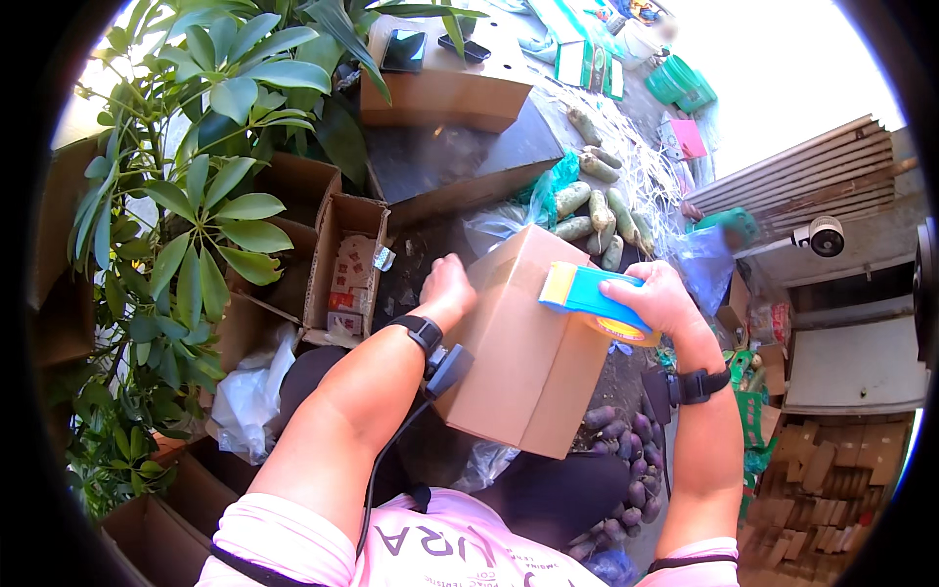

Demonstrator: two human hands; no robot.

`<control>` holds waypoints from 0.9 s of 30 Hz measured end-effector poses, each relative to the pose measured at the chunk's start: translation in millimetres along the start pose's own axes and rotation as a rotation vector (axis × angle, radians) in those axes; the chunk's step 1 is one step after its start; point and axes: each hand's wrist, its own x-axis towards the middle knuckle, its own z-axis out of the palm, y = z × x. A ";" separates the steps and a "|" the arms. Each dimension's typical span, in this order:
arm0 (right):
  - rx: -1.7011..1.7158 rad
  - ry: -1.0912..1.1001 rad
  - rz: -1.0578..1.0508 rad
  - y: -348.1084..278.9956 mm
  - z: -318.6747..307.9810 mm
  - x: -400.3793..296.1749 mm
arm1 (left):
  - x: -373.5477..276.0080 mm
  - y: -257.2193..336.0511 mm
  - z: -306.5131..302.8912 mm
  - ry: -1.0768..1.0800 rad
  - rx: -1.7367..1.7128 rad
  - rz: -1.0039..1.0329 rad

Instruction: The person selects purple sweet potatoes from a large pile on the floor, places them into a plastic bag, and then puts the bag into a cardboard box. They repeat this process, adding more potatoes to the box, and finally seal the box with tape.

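A closed cardboard box (506, 352) stands tilted between my knees, with a strip of tape across its upper end. My right hand (656, 297) grips a blue tape dispenser (587, 290) with a yellow front edge. The dispenser lies over the box's right upper edge, and a yellow-cored tape roll (620, 330) shows beneath it. Against or just beside the box's left side is my left hand (449, 285). Its fingers are curled and partly hidden, so whether they hold anything is unclear. Both wrists wear black straps with small devices.
Long green radishes (601, 209) lie beyond the box; purple root vegetables (634, 462) are heaped at right. Open cardboard boxes (352, 271) and a leafy plant (213, 213) crowd the left. Two phones, one a dark smartphone (403, 50), rest on a carton (444, 95) at the back.
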 end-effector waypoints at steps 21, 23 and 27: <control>-0.266 -0.053 0.050 -26.2 -3.0 -14.3 | 55.2 146.3 -57.8 -0.678 0.034 0.837; -0.245 -0.085 0.085 -32.6 -3.1 -21.9 | 63.2 154.5 -53.9 -0.815 0.212 0.858; -0.121 0.032 -0.005 -27.5 3.0 -27.0 | 67.2 162.4 -47.1 -0.933 0.290 0.905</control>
